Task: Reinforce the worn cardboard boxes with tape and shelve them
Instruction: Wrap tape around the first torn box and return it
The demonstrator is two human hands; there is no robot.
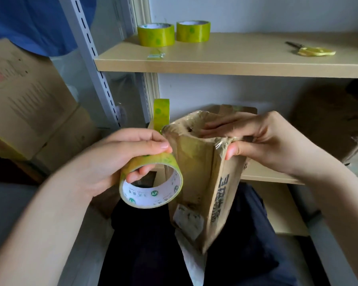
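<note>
A small worn cardboard box (196,172) stands upright on my lap, its top wrapped in glossy clear tape. My right hand (262,139) grips its top right corner, fingers lying across the top and thumb pressing the loose tape on the side. My left hand (120,159) holds a yellow-green tape roll (151,182) just left of the box, fingers through its core and thumb on the outside. A strip of tape (161,114) stands up behind the box's top left corner.
Two more tape rolls (155,34) (193,31) and yellow-handled scissors (312,51) lie on the wooden shelf (225,65) above. Large cardboard boxes (29,104) stack at the left, others (337,122) sit in shadow at the right. A grey slotted upright (95,58) frames the shelving.
</note>
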